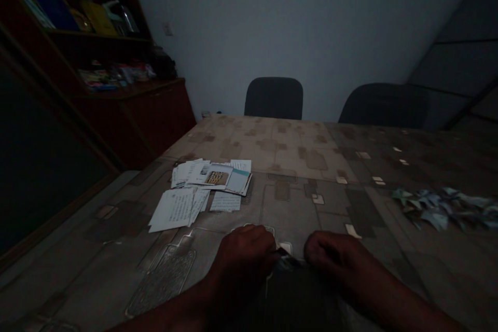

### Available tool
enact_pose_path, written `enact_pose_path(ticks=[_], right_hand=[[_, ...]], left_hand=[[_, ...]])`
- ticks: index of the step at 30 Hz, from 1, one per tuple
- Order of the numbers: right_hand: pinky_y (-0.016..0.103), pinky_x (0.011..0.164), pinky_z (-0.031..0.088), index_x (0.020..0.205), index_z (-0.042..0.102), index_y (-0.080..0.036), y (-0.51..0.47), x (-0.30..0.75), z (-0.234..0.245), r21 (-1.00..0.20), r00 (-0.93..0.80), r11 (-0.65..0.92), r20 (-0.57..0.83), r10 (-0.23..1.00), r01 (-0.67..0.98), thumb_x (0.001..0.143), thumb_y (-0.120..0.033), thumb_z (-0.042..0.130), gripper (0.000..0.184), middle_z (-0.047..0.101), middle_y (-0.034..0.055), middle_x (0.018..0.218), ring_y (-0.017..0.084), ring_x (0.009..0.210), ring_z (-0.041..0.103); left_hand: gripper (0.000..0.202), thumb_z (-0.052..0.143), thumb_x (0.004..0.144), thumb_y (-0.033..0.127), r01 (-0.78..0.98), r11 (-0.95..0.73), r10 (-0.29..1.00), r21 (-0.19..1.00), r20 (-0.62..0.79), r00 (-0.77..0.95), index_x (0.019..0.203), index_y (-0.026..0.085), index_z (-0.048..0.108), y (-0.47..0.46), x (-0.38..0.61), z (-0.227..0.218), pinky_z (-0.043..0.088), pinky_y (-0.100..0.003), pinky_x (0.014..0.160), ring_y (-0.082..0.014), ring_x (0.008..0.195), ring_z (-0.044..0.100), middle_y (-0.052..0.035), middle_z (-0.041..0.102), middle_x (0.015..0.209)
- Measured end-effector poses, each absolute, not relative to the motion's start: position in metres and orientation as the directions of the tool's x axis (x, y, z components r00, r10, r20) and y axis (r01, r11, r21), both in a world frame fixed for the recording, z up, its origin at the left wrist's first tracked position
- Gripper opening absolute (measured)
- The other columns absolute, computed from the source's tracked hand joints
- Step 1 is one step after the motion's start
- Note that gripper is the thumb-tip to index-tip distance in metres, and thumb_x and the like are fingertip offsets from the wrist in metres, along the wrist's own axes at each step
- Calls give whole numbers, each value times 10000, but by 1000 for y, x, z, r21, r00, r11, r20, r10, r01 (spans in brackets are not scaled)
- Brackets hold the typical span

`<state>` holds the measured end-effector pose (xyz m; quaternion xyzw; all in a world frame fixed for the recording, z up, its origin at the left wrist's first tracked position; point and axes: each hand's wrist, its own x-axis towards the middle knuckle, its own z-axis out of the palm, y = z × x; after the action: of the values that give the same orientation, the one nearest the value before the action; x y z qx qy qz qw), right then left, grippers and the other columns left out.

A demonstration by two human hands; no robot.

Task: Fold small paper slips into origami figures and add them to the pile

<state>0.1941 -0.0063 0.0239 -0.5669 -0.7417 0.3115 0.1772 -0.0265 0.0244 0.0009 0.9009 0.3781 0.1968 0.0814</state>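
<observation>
Low in the head view, my left hand [249,251] and my right hand [334,254] face each other just above the table. Between them is a small dark-and-light piece of folded paper [288,260], pinched at its left end by my left fingers. The fingers of my right hand are curled closed at its other end. Shadow and the hands hide much of the piece. Beyond my left hand lies a loose pile of printed paper sheets [171,209], a card with a picture [218,176] on top. To the far right is a heap of crumpled or folded papers [443,210].
A patterned cloth covers the long table [280,140]. Two dark chairs [274,97] [383,104] stand at its far side, before a pale wall. At left, a wooden cabinet [136,114] has shelves filled with various items. The room is dim.
</observation>
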Motion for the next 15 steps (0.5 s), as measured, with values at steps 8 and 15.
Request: enact_pose_path(ticks=[8, 15], right_hand=[[237, 535, 385, 841, 641, -245, -46, 191, -1, -356, -394, 414, 130, 910, 838, 905, -130, 496, 196, 661, 0, 729, 150, 616, 585], [327, 524, 317, 1129, 576, -162, -52, 177, -22, 116, -621, 627, 363, 695, 770, 874, -88, 486, 281, 642, 10, 671, 176, 543, 534]], left_hand=[[196, 580, 885, 234, 620, -707, 706, 339, 303, 640, 701, 166, 573, 26, -27, 0, 366, -255, 527, -162, 574, 552, -12, 607, 650], [399, 376, 981, 401, 573, -736, 677, 360, 364, 640, 711, 177, 567, 27, -30, -3, 375, -260, 536, -162, 577, 544, -27, 609, 655]])
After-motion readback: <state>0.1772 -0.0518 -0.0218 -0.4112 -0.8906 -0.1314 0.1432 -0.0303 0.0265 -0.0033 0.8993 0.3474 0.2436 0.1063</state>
